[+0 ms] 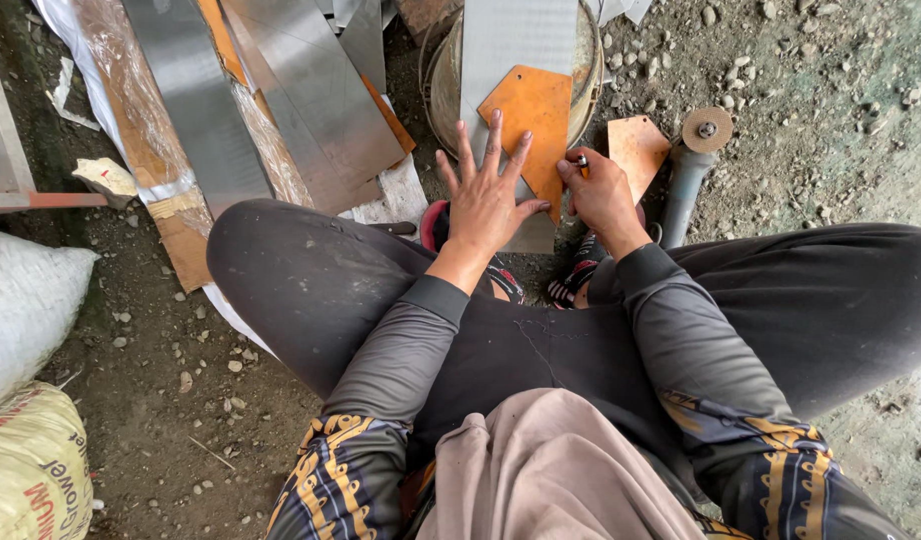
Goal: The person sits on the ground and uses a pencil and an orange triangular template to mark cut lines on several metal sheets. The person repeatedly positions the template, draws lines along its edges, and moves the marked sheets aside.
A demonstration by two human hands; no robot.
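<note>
Orange template (534,125) under splayed left hand (488,200)

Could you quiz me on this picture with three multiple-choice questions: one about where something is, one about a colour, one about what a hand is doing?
1. Where does the angle grinder lie?
A. on the white sack
B. on the ground right of the right hand
C. on the person's lap

2. What colour is the template plate under the left hand?
A. orange
B. blue
C. green

3. How is the left hand set?
A. clenched in a fist
B. fingers spread, pressing flat
C. lifted clear

Answers: 1 B, it lies on gravel beside the right hand. 2 A, it looks rusty orange. 3 B, its fingers fan over plate and grey metal strip.
</note>
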